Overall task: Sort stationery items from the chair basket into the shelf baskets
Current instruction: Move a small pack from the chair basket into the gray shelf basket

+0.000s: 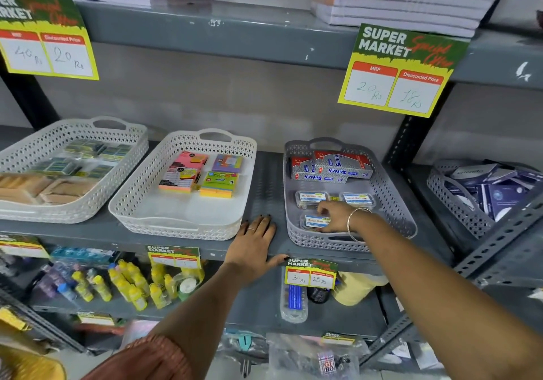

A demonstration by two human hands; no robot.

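The right hand (333,213) has its fingers curled together on a small labelled box (316,221) at the front of the grey basket (396,203), beside two similar boxes (311,198); whether the grip is firm cannot be told. The left hand (254,251) lies flat, fingers slightly apart, on the shelf (266,191) front edge between the grey basket and the white basket (138,203) holding sticky notes (202,175).

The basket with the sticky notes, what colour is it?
White basket, seen in the head view.
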